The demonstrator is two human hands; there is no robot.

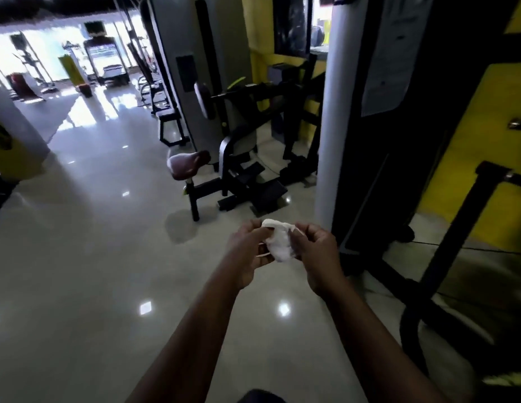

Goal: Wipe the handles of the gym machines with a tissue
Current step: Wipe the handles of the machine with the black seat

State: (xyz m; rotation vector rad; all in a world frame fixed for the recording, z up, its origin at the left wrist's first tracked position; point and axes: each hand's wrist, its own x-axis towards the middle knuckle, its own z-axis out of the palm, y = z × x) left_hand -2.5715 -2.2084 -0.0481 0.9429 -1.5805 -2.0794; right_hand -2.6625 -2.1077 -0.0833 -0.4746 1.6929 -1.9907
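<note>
A crumpled white tissue (278,242) is held between both hands in front of me, above the shiny floor. My left hand (249,251) pinches its left side with curled fingers. My right hand (316,254) pinches its right side, fingers curled round the edge. A grey weight machine (206,82) with a brown seat (186,167) and a black bar handle (244,93) stands ahead, apart from my hands. At the right a black frame bar (462,228) of another machine rises close by.
A white pillar (337,126) stands just right of the hands, with yellow walls (468,158) behind the black frame. Benches (170,123) and treadmills (106,62) line the far left by bright windows. Glossy tiled floor (93,257) spreads to the left and ahead.
</note>
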